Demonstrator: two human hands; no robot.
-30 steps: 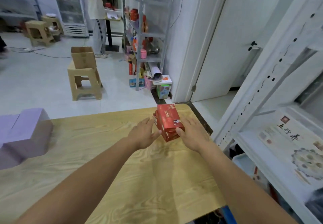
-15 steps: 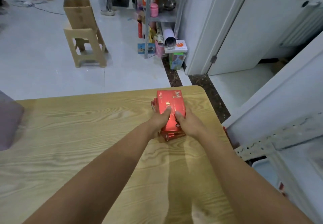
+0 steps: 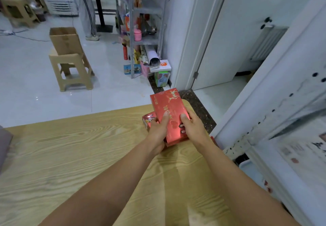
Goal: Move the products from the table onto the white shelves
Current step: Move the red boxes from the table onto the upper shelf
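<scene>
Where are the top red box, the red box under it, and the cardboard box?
top red box (image 3: pixel 166 105), head view, on its printed top face.
lower red box (image 3: pixel 148 120), head view, on its exposed left end.
cardboard box (image 3: pixel 66 43), head view, on its front wall.

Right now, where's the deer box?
Head view, centre: the deer box, gripped by left hand and right hand, above a second box at the table's far right corner.

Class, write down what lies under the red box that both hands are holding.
A lower red box pokes out leftward beneath the top red box, on the wooden table. The left hand, right hand and top box cover the rest, so the stack's count is unknown.
</scene>
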